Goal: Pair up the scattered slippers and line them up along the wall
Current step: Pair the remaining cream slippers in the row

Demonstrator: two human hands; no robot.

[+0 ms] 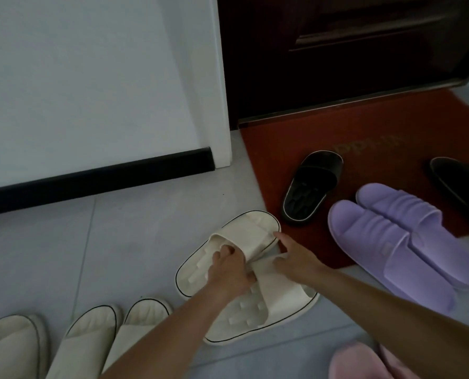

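Note:
Two cream slippers with a dark rim lie crossed on the grey tiles: the far cream slipper (244, 228) and the near cream slipper (269, 307). My left hand (228, 269) has its fingers hooked under the strap of the far one. My right hand (296, 255) grips the strap of the near one. A purple pair (392, 242) lies side by side, partly on the red doormat (282, 143). One black slipper (310, 187) sits on the mat, and another black slipper (463, 184) shows at the right edge.
Three cream slippers (91, 335) sit at the bottom left. A pink pair (356, 362) peeks in at the bottom right. The white wall with black skirting (96, 176) runs across the left; a dark door (351, 50) stands behind the mat.

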